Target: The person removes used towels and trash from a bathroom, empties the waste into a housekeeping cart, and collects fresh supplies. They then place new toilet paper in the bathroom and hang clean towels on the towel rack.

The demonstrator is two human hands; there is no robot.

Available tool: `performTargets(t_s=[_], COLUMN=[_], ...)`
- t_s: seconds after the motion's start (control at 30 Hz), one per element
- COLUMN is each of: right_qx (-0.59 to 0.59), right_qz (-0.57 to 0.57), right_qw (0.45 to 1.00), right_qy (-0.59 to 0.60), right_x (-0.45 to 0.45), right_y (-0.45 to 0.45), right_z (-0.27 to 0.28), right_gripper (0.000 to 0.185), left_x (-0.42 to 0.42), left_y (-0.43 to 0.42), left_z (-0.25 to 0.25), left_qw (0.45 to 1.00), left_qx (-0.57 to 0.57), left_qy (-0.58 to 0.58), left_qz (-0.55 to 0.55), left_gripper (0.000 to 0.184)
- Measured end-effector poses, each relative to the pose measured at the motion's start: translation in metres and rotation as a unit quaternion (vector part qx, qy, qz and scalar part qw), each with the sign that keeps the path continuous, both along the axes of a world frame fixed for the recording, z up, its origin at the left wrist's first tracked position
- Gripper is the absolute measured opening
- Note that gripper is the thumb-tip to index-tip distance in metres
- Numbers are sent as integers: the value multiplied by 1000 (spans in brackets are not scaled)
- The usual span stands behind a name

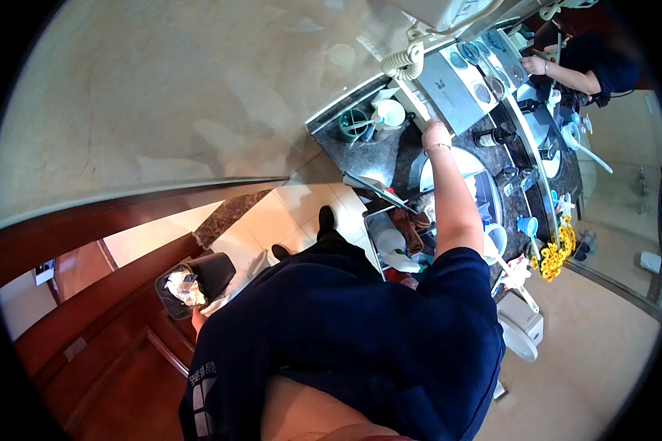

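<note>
The right hand [436,134] is stretched out over the dark stone bench [382,154] and is placed at the near corner of a flat grey box [449,92], which is set on the bench close to the wall [221,95]. The fingers are mostly hidden, so whether the right grip is pinching the box or only resting against it cannot be told. The left hand [198,319] is held low, at the rim of a black bin [217,272]; its grip is largely covered, and how the fingers are set cannot be told. The bin is tilted beside the brown wooden door [118,360], and crumpled white rubbish [186,289] is seen at its mouth. To the left of the grey box, a green cup [351,126] and a white cup [391,113] are placed. A dark bottle [485,138] is seen to its right, near the white sink [460,158].
</note>
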State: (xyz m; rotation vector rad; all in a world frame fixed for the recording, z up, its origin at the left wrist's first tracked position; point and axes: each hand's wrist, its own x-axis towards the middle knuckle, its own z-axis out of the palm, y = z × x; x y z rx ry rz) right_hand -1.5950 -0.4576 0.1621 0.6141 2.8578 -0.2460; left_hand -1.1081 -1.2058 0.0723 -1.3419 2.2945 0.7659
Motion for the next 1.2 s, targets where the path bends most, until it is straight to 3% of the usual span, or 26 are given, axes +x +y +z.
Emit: performTargets(t_s=[0.2, 0.27, 0.3, 0.37, 0.4, 0.43, 0.5, 0.57, 0.6, 0.7, 0.77, 0.8, 0.87, 0.9, 0.97, 1.1, 1.2], right_qx=[16, 50, 51, 66, 61, 61, 62, 28, 15, -41, -81, -90, -95, -101, -84, -6, 28], right_qz=[35, 37, 37, -30, -48, -44, -95, -78, -85, -100, -118, -112, -115, -120, -99, -97, -69], right_qw=[999, 994, 994, 992, 987, 987, 984, 980, 978, 973, 974, 976, 973, 969, 970, 974, 989], right_qy=[-33, 92, 92, -99, -138, -139, -140, -181, -190, -202, -178, -167, -178, -190, -206, -203, -128], right_x=[3, 6, 3, -13, -23, -23, -25, -35, -39, -46, -48, -46, -45, -45, -47, -41, -8], right_y=[7, -1, -1, -10, -6, -9, -15, -7, -3, 10, 13, 12, 11, 9, 7, -1, -28], right_z=[-9, -12, -10, 8, -1, 2, 8, 7, 5, -5, -8, -5, 2, 6, 6, 2, 39], right_gripper=[28, 42, 42, 67, 87, 87, 95, 102, 104, 113, 112, 111, 111, 111, 114, 119, 109], left_x=[-5, -8, -10, -12, -13, -14, -15, -21, -24, -25, -10, -11, -9, -7, 29, 39, 39], left_y=[3, 3, 2, 3, 2, 4, 6, 14, 28, 64, 47, 47, 45, 44, 17, 23, 21], left_z=[-1, -2, -3, -3, -4, -3, -2, 6, 17, 48, 28, 29, 27, 27, -5, -12, -18], left_qw=[1000, 1000, 1000, 999, 999, 999, 986, 896, 895, 944, 984, 983, 928, 927, 994, 997, 998], left_qx=[10, 11, 12, 12, 17, 34, 99, 221, 220, 121, 63, 63, 128, 128, 36, 5, -5], left_qy=[5, 5, 6, 7, 10, 19, 58, 134, 133, 182, 134, 135, 100, 102, 6, 2, 5], left_qz=[0, -8, -15, -30, -27, -8, 121, 362, 365, 245, 101, 103, 336, 338, 100, 76, 57], left_gripper=[23, 23, 23, 23, 23, 23, 22, 27, 27, 28, 30, 30, 29, 29, 27, 27, 27])
